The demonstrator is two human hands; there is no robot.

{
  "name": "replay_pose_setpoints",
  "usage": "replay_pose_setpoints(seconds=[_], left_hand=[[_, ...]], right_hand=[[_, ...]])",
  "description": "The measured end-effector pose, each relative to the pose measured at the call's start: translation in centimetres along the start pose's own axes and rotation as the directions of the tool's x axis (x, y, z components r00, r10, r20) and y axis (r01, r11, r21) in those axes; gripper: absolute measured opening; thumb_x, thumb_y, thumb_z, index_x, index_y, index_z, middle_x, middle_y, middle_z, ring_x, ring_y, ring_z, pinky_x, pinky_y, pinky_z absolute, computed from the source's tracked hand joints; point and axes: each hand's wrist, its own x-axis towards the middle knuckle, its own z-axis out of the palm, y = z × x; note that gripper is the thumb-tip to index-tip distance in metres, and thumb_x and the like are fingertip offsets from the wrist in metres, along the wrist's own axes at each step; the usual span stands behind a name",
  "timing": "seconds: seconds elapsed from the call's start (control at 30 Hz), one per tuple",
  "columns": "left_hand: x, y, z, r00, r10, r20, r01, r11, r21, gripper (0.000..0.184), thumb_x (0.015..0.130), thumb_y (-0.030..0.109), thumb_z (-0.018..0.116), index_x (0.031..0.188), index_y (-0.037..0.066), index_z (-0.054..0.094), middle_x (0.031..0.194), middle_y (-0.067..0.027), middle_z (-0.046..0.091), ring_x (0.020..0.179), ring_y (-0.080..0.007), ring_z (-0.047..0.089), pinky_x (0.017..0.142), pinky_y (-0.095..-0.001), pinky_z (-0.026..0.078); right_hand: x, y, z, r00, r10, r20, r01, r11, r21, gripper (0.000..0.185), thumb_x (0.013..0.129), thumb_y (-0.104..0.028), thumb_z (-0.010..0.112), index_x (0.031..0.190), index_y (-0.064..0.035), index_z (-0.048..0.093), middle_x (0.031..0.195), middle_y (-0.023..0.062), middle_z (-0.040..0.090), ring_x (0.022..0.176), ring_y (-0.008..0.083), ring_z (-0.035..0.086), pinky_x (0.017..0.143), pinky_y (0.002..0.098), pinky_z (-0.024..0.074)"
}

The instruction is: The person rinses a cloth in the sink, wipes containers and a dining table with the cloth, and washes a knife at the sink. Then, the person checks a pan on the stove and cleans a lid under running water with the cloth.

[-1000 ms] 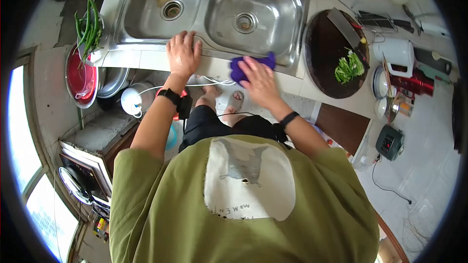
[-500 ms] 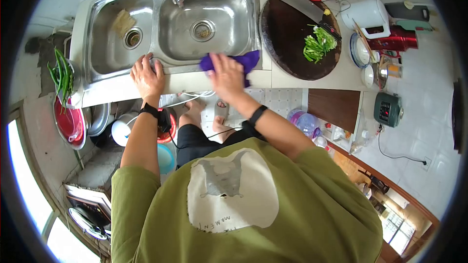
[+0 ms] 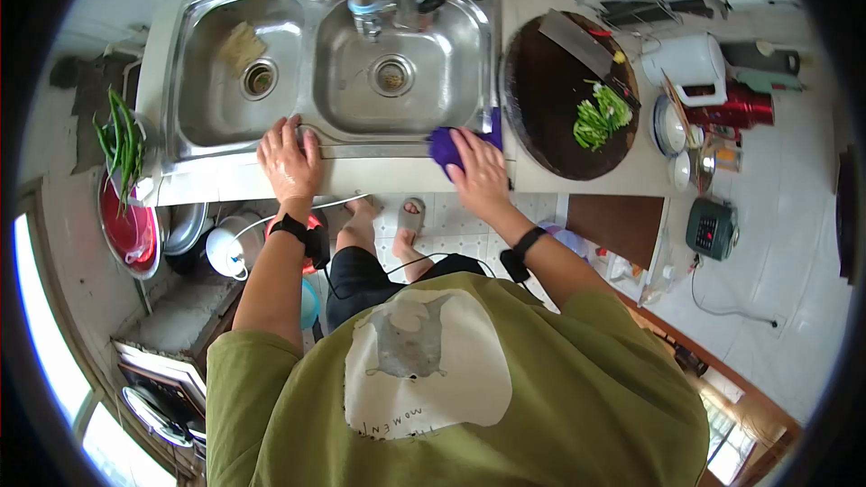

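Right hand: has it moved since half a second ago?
Yes: judged against the right sink drain, the right hand has shifted right, towards the round board.

Daylight is pouring in from the left, where the panes of a tall window (image 3: pixel 52 334) are glowing almost white. Just beside it a rough grey ledge (image 3: pixel 171 329) is jutting out, and farther off a dark, bare patch (image 3: pixel 88 131) is showing on the pale left wall. Low down, light floor tiles (image 3: pixel 456 215) are bearing small dark dots, with a brown panel (image 3: pixel 618 227) standing to their right. Over on the right, a white wall (image 3: pixel 785 216) is catching a soft shine — and at the near right, a smaller bright opening (image 3: pixel 729 453) is letting in more light.
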Motion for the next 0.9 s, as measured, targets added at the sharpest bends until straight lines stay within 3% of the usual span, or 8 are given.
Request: replay_pose_setpoints(seconds=[0.1, 0.23, 0.3, 0.43, 0.5, 0.57, 0.73, 0.9], left_hand=[[0.1, -0.3, -0.2, 1.000, -0.018, 0.015, 0.018, 0.999, -0.030, 0.042, 0.101, 0.036, 0.059, 0.135, 0.012, 0.067, 0.139, -0.0153, 0.063, 0.132, -0.0361, 0.055, 0.117, -0.0522, 0.035], [0.3, -0.4, -0.9, 1.000, -0.007, -0.013, 0.006, 0.997, -0.081, 0.042, 0.103, 0.034, 0.058, 0.138, 0.012, 0.065, 0.141, -0.0155, 0.063, 0.131, -0.0363, 0.056, 0.116, -0.0511, 0.035], [0.3, -1.0, -0.8, 1.000, -0.011, -0.027, 0.007, 0.992, -0.130, 0.055, 0.101, 0.036, 0.059, 0.148, 0.009, 0.056, 0.146, -0.0172, 0.059, 0.134, -0.0372, 0.055, 0.118, -0.0518, 0.034], [0.6, -1.8, -0.6, 0.997, -0.025, -0.069, 0.011, 0.980, -0.200, 0.061, 0.100, 0.039, 0.058, 0.151, 0.006, 0.053, 0.149, -0.0206, 0.057, 0.138, -0.0388, 0.052, 0.120, -0.0513, 0.033], [0.5, -2.3, -0.4, 0.992, -0.064, -0.110, 0.025, 0.945, -0.327, 0.067, 0.096, 0.038, 0.063, 0.152, 0.003, 0.050, 0.150, -0.0226, 0.054, 0.139, -0.0399, 0.051, 0.119, -0.0533, 0.033], [0.5, -2.0, -0.9, 0.997, -0.050, -0.067, 0.030, 0.962, -0.272, 0.063, 0.101, 0.036, 0.058, 0.154, 0.003, 0.048, 0.154, -0.0233, 0.051, 0.141, -0.0414, 0.049, 0.120, -0.0529, 0.033], [0.7, -2.3, -1.3, 0.999, -0.052, -0.002, 0.049, 0.958, -0.284, 0.061, 0.099, 0.030, 0.062, 0.152, 0.003, 0.049, 0.151, -0.0191, 0.055, 0.138, -0.0372, 0.052, 0.120, -0.0511, 0.032], [0.9, -2.8, -1.6, 0.998, -0.050, -0.031, 0.038, 0.951, -0.306, 0.058, 0.098, 0.025, 0.064, 0.151, 0.004, 0.051, 0.150, -0.0168, 0.057, 0.137, -0.0351, 0.053, 0.120, -0.0501, 0.032]], right_hand=[[0.3, -1.9, 1.9, 0.998, 0.065, 0.024, -0.063, 0.997, -0.053, 0.070, 0.098, -0.032, 0.066, 0.161, -0.0121, 0.044, 0.158, 0.0133, 0.049, 0.136, 0.0340, 0.051, 0.117, 0.0509, 0.0332], [5.9, -9.6, 4.4, 0.982, -0.115, 0.149, 0.097, 0.987, 0.124, 0.075, 0.097, -0.031, 0.067, 0.163, -0.0116, 0.040, 0.160, 0.0138, 0.047, 0.139, 0.0325, 0.050, 0.115, 0.0495, 0.0344], [8.9, -14.1, 6.7, 0.973, -0.158, 0.167, 0.119, 0.969, 0.219, 0.076, 0.097, -0.030, 0.067, 0.164, -0.0109, 0.037, 0.162, 0.0147, 0.045, 0.143, 0.0334, 0.048, 0.116, 0.0486, 0.0351], [14.7, -19.6, 12.0, 0.993, -0.105, 0.058, 0.082, 0.948, 0.307, 0.069, 0.100, -0.026, 0.060, 0.164, -0.0116, 0.037, 0.168, 0.0197, 0.036, 0.155, 0.0372, 0.035, 0.123, 0.0500, 0.0312], [18.2, -19.2, 13.3, 0.970, -0.238, 0.050, 0.197, 0.892, 0.408, 0.067, 0.104, -0.028, 0.056, 0.166, -0.0106, 0.034, 0.171, 0.0196, 0.030, 0.160, 0.0377, 0.027, 0.128, 0.0539, 0.0234], [22.0, -19.1, 16.4, 0.976, -0.210, 0.065, 0.190, 0.955, 0.226, 0.055, 0.104, -0.022, 0.055, 0.157, -0.0127, 0.048, 0.169, 0.0154, 0.037, 0.160, 0.0367, 0.026, 0.127, 0.0608, 0.0212], [31.5, -16.3, 17.3, 0.969, -0.171, -0.176, 0.200, 0.967, 0.159, 0.045, 0.101, -0.019, 0.058, 0.146, -0.0151, 0.061, 0.161, 0.0104, 0.049, 0.156, 0.0309, 0.034, 0.127, 0.0559, 0.0238], [30.8, -15.5, 16.2, 0.956, -0.257, -0.143, 0.286, 0.924, 0.255, 0.045, 0.105, -0.023, 0.057, 0.149, -0.0158, 0.059, 0.161, 0.0113, 0.049, 0.155, 0.0341, 0.037, 0.123, 0.0571, 0.0320]])
